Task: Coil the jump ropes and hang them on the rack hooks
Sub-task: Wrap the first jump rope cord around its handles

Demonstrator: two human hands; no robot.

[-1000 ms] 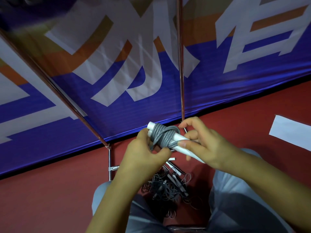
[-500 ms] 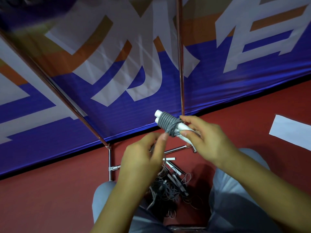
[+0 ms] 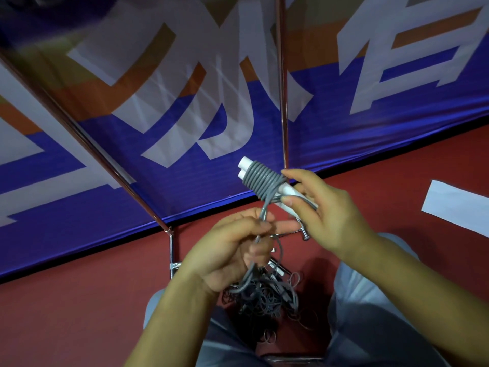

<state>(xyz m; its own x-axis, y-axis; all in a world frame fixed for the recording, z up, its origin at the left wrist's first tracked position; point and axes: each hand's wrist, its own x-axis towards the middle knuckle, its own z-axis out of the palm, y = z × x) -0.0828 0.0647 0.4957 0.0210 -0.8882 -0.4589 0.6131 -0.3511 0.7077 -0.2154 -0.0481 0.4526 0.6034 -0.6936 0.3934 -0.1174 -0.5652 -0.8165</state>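
Hands (image 3: pixel 280 229) on rope (image 3: pixel 260 181), mid-air

The jump rope (image 3: pixel 260 181) is grey cord wound round two white handles, and the tangled pile (image 3: pixel 264 295) on the dark red floor (image 3: pixel 79 300) is dark grey too. Banner (image 3: pixel 185 115) behind is blue with orange bands and big white characters, plus a white sheet (image 3: pixel 455 207) off to the side.

Blue/orange banner (image 3: pixel 185 160) w/ white glyphs, red floor (image 3: pixel 79 300)

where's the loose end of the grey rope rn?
Head view, centre: the loose rope end runs from the coil down into the left hand.
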